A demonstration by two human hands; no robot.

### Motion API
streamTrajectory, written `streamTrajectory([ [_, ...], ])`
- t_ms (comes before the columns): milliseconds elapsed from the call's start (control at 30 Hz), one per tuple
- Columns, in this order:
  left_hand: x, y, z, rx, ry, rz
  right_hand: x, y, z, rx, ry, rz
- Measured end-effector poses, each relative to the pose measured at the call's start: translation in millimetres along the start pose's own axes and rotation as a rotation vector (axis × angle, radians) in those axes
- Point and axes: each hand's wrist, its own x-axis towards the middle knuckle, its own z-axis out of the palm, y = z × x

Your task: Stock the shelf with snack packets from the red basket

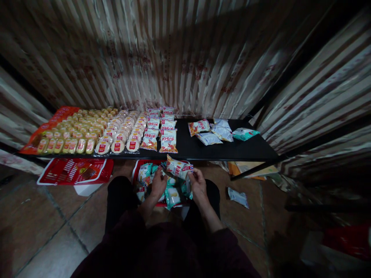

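My right hand (198, 184) pinches the right end of a white, red and orange snack packet (177, 167), held just in front of the shelf edge. My left hand (158, 184) is over the red basket (135, 170) between my knees, its fingers curled together. What those fingers hold, if anything, is hidden. Inside the basket lie several green and white packets (173, 196), with more packets partly covered by my hands. Two columns of matching snack packets (168, 141) stand on the black shelf (185, 144) ahead of me.
Left on the shelf are rows of round wrapped cakes (117, 146) and small yellow packs (66, 146). Loose packets (210, 138) and a green packet (245, 133) lie at the right. Another red basket (72, 172) sits below left; one packet (238, 197) is on the floor.
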Motion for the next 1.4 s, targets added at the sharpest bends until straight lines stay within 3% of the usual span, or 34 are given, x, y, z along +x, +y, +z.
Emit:
streamTrajectory([
  [133, 1.8, -0.6, 3.6, -0.134, -0.012, -0.048, -3.8, 3.5, 7.4, 0.190, 0.031, 0.108],
  [433, -1.9, 14.4, -4.6, -0.513, -0.013, -0.152, 5.4, 12.0, 5.2, 0.253, 0.079, 0.314],
  [633, 0.5, 12.3, -5.5, -0.519, 0.047, -0.190, 0.2, 10.4, 4.9, 0.248, 0.020, 0.392],
  [800, 8.3, 24.1, -14.0, -0.497, 0.118, -0.163, -13.8, 15.8, 9.8, 0.252, 0.007, 0.412],
  [1067, 17.0, 51.8, -27.8, -0.445, 0.110, -0.115, -24.5, 12.1, 22.3, 0.297, 0.017, 0.392],
  [1300, 27.6, 69.8, -32.7, -0.380, 0.100, -0.045, -27.6, -6.0, 22.3, 0.405, -0.140, 0.432],
  [1400, 29.1, 71.0, -31.5, -0.371, 0.092, -0.032, -21.7, -9.7, 22.4, 0.411, -0.148, 0.462],
])
